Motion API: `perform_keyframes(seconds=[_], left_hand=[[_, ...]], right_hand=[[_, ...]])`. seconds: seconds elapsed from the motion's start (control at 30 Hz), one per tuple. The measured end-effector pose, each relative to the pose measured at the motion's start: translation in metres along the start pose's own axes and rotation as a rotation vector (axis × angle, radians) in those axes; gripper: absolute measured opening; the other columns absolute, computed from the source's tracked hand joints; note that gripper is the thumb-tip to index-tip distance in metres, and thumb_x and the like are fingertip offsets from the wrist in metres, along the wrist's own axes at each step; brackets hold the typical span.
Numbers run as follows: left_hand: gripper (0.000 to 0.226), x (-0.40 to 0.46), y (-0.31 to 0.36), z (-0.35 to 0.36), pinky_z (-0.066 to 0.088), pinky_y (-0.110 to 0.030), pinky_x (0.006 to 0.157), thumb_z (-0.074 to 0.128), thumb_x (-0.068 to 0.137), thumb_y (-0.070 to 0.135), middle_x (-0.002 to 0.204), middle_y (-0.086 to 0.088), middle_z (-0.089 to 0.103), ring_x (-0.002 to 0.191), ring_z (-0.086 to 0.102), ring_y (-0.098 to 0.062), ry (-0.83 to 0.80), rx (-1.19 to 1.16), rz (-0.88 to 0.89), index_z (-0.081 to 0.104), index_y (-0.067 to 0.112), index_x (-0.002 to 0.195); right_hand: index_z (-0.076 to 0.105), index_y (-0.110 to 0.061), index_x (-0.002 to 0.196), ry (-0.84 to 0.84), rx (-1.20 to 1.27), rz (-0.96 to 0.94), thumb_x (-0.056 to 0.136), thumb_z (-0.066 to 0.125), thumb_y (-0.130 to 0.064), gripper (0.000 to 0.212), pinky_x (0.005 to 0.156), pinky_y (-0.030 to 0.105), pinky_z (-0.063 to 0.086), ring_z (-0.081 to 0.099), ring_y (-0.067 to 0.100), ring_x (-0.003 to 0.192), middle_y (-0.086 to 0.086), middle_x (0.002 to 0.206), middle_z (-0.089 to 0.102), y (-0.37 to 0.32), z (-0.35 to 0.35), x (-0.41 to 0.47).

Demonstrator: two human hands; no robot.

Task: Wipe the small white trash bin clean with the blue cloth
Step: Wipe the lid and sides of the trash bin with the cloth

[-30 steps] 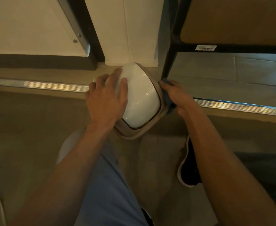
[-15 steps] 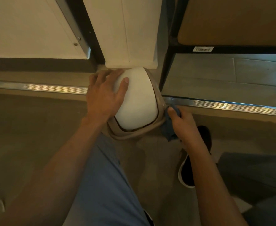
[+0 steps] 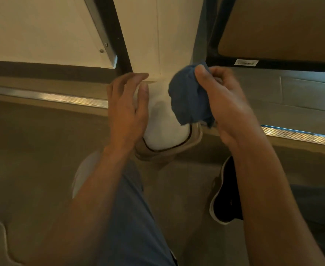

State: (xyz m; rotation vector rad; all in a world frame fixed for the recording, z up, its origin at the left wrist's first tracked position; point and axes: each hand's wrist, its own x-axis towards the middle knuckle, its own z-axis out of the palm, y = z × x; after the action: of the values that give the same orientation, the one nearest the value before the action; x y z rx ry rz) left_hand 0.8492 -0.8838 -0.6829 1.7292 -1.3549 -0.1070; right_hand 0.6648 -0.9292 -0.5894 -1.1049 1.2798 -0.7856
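At the bottom of the frame my knee in blue trousers [image 3: 132, 217] points up toward the middle, and my dark shoe [image 3: 226, 196] sits on the tan floor [image 3: 33, 150] at lower right. Just past the knee, in the centre of the frame, the small white bin [image 3: 163, 129] stands on the floor, its rounded white lid toward me and a beige rim showing along its near edge. My left hand [image 3: 127, 110] lies flat against the left side of the lid, fingers spread and loose, steadying rather than gripping. My right hand [image 3: 223, 104] is closed on the bunched blue cloth [image 3: 189, 96], which hangs just above the right part of the lid; I cannot tell whether it touches the plastic. The lid looks clean and slightly shiny where I can see it, so I judge the wiping is partly done, but the bin's far side and lower walls are hidden. Behind it, a white wall [image 3: 157, 35] rises at upper centre, with a dark shelf frame [image 3: 273, 64] at upper right.
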Motion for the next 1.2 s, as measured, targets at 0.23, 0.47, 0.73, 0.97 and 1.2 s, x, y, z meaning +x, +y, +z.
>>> perform_keyframes(seconds=[0.23,0.47,0.73,0.97,1.2], left_hand=[[0.047,-0.040,0.047,-0.005,0.043,-0.036,0.115,0.036,0.110,0.029,0.155,0.000,0.047,0.141,0.045,-0.007,0.039,-0.573,-0.392,0.039,0.016,0.155],[0.060,-0.059,0.030,-0.025,0.041,-0.048,0.116,0.039,0.100,0.026,0.155,0.005,0.044,0.142,0.044,-0.010,0.174,-0.494,-0.505,0.028,0.022,0.159],[0.049,-0.076,0.032,-0.027,0.051,-0.044,0.078,0.035,0.103,0.044,0.101,-0.016,0.068,0.088,0.064,-0.029,0.501,-1.171,-0.964,0.068,0.011,0.118],[0.045,-0.099,0.014,-0.029,0.049,-0.044,0.079,0.032,0.103,0.038,0.100,-0.013,0.066,0.090,0.062,-0.028,0.772,-1.219,-0.948,0.068,0.012,0.108],[0.045,-0.122,0.023,0.028,0.048,-0.029,0.074,0.037,0.107,0.044,0.109,-0.004,0.068,0.099,0.062,-0.021,0.686,-0.777,-1.174,0.065,0.013,0.125]], right_hand=[[0.052,-0.022,0.134,-0.278,-0.032,0.070,0.100,0.053,-0.046,0.042,0.085,0.035,0.060,0.066,0.018,0.104,0.003,0.120,0.063,-0.007,0.048,0.015],[0.057,-0.024,0.129,-0.585,-0.314,0.036,0.100,0.051,-0.045,0.035,0.101,0.048,0.051,0.061,0.022,0.112,0.004,0.121,0.063,-0.007,0.086,0.014],[0.064,-0.016,0.122,-0.872,-0.835,-0.294,0.106,0.043,-0.032,0.031,0.087,0.031,0.050,0.061,0.017,0.103,0.004,0.115,0.065,-0.007,0.111,0.013],[0.058,-0.026,0.133,-0.600,-0.879,-0.613,0.104,0.046,-0.034,0.033,0.091,0.027,0.046,0.055,0.011,0.113,-0.003,0.129,0.059,-0.002,0.102,0.064],[0.057,-0.022,0.130,-0.383,-1.215,-0.640,0.103,0.033,-0.047,0.044,0.097,0.043,0.039,0.058,0.028,0.113,0.009,0.130,0.056,0.048,0.113,0.092]])
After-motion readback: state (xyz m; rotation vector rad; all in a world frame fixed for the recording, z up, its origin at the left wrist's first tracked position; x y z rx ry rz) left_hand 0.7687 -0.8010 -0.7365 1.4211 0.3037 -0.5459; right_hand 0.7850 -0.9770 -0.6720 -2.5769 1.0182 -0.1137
